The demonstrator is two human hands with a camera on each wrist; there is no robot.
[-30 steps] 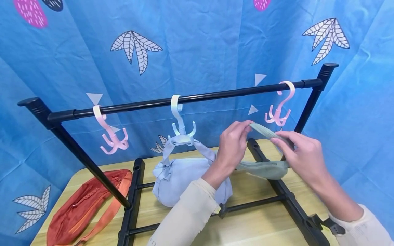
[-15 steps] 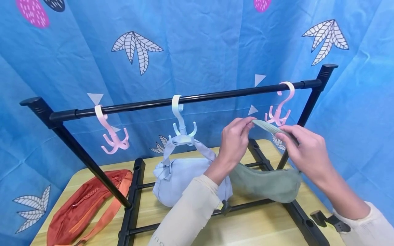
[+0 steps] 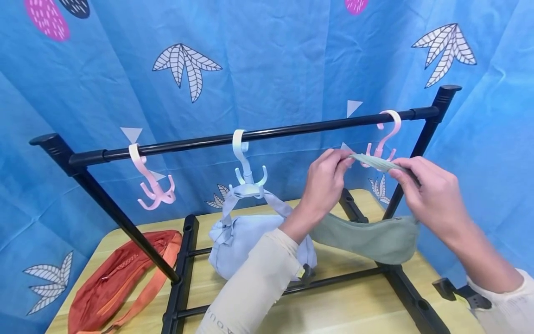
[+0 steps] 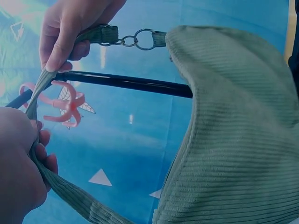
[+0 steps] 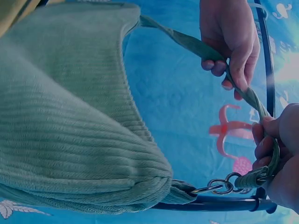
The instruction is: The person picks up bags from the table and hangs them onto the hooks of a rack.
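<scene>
A green corduroy bag (image 3: 371, 239) hangs by its strap (image 3: 375, 162) from both hands, in front of the right pink hook (image 3: 378, 150). My left hand (image 3: 327, 183) pinches the strap on the left, and my right hand (image 3: 434, 199) grips it farther right, with a short stretch between them. In the left wrist view the bag (image 4: 233, 121) fills the right side, its metal rings (image 4: 135, 39) near the right hand (image 4: 70, 32). The right wrist view shows the left hand (image 5: 231, 39) on the twisted strap beside the pink hook (image 5: 226, 129).
A black rack bar (image 3: 300, 129) crosses the view. On it hang a blue hook (image 3: 242, 153) bearing a light blue bag (image 3: 242, 246), and a pink hook (image 3: 152, 183) at left. A red bag (image 3: 121, 273) lies on the wooden table (image 3: 329, 311), left of the rack.
Both hands have moved up and to the right with the green bag, bringing its strap in front of the right pink hook. The bag has swung into fuller view.
</scene>
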